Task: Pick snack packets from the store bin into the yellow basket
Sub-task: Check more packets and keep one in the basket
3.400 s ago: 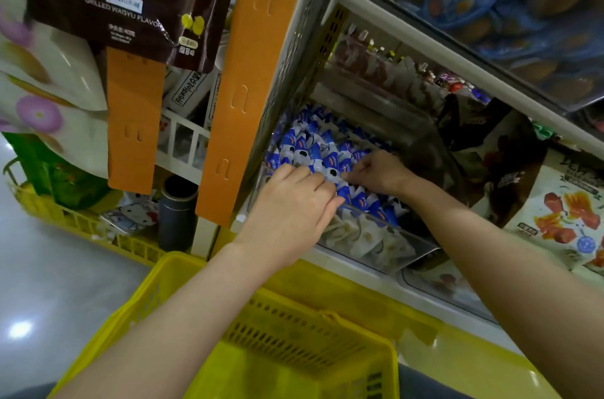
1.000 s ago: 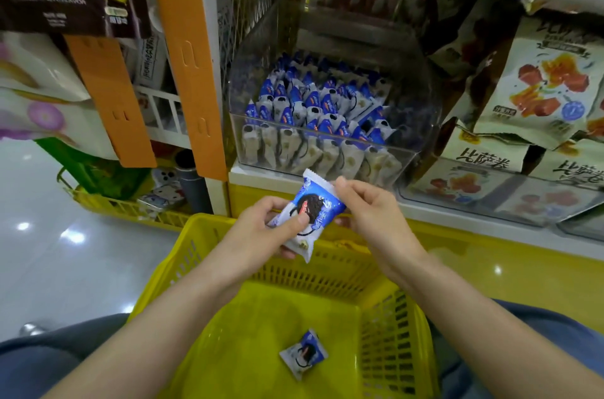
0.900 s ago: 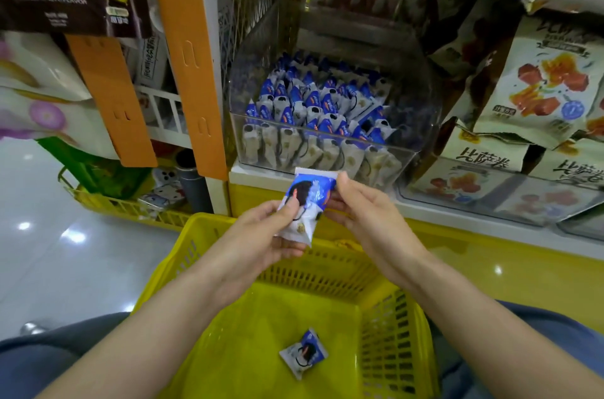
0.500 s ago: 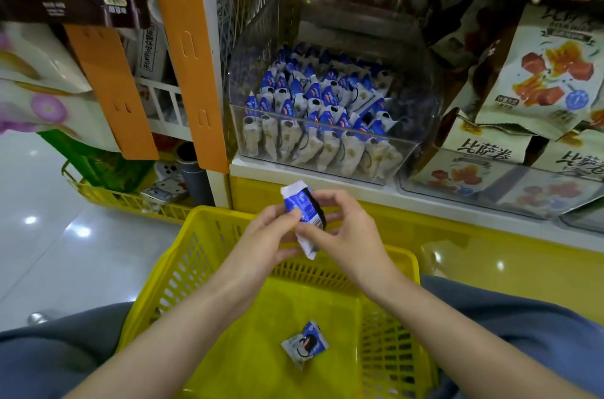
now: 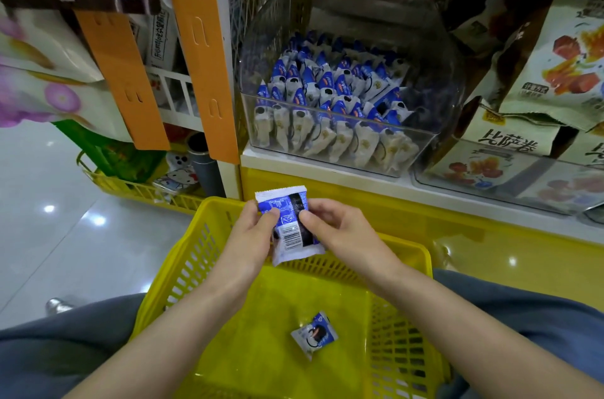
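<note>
Both hands pinch one blue-and-white snack packet above the yellow basket's far rim — left hand on its left edge, right hand on its right, barcode side up. A second packet lies on the basket floor. The clear store bin behind holds many more, seemingly the same kind — its glare blurs the print.

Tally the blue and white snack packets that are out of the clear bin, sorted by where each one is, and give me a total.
Held packet, pinched by left hand and right hand: 1
Loose packet lying in the yellow basket: 1
Total: 2
</note>
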Action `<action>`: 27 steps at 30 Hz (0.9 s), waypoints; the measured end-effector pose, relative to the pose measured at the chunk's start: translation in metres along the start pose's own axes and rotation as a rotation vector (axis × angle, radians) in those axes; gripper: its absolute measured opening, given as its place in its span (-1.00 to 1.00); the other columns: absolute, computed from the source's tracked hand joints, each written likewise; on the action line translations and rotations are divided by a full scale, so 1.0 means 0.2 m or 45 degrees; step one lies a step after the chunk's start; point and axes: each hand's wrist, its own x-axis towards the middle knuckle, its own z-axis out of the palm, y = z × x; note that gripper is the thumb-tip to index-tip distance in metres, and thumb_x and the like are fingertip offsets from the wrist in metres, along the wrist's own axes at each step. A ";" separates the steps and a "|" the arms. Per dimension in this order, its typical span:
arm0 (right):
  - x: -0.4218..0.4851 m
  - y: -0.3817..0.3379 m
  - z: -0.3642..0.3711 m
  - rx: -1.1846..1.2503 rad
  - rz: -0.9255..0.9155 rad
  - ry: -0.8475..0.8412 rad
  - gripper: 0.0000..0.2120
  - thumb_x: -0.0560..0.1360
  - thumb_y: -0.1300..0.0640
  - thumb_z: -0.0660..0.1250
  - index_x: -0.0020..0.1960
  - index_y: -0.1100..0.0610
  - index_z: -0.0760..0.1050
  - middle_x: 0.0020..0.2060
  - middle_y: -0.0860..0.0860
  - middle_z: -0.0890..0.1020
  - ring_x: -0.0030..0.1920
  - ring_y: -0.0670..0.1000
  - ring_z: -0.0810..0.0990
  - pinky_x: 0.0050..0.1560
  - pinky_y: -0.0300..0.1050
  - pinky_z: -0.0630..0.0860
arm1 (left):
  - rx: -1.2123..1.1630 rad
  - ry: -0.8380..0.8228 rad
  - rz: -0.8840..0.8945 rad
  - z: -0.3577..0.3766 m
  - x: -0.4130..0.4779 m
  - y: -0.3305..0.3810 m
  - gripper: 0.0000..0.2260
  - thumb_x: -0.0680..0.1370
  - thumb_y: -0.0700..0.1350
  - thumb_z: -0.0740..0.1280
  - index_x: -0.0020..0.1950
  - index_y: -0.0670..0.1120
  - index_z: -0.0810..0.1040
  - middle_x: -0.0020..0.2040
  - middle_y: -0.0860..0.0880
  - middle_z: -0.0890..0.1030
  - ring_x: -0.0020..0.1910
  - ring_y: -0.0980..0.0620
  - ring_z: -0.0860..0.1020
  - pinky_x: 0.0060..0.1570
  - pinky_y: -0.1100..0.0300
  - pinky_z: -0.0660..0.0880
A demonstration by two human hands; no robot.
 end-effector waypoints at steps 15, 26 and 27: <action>-0.02 0.04 0.00 0.336 0.129 0.075 -0.77 0.48 0.14 0.34 0.10 0.14 0.44 0.01 0.19 0.65 -0.12 0.01 0.65 -0.10 -0.15 0.60 | 0.586 -0.243 0.360 -0.02 -0.07 0.00 -0.73 0.51 -0.05 0.33 0.20 0.02 0.41 0.08 0.10 0.59 0.06 0.14 0.57 0.12 0.02 0.50; -0.01 0.05 0.04 0.212 0.051 0.121 -0.71 0.47 0.16 0.35 0.13 0.15 0.34 -0.03 0.13 0.59 -0.18 0.00 0.62 -0.10 -0.11 0.60 | 1.027 -0.095 0.662 -0.04 -0.05 -0.02 -0.84 0.59 -0.16 0.17 0.07 -0.07 0.53 -0.22 0.11 0.51 -0.26 0.26 0.48 -0.28 0.47 0.33; -0.02 0.06 0.05 0.183 0.032 0.126 -0.70 0.48 0.16 0.35 0.14 0.16 0.33 -0.04 0.11 0.58 -0.19 0.00 0.61 -0.12 -0.12 0.60 | 1.051 -0.079 0.685 -0.04 -0.05 -0.02 -0.85 0.59 -0.15 0.17 0.02 -0.07 0.53 -0.22 0.10 0.50 -0.26 0.24 0.46 -0.28 0.44 0.32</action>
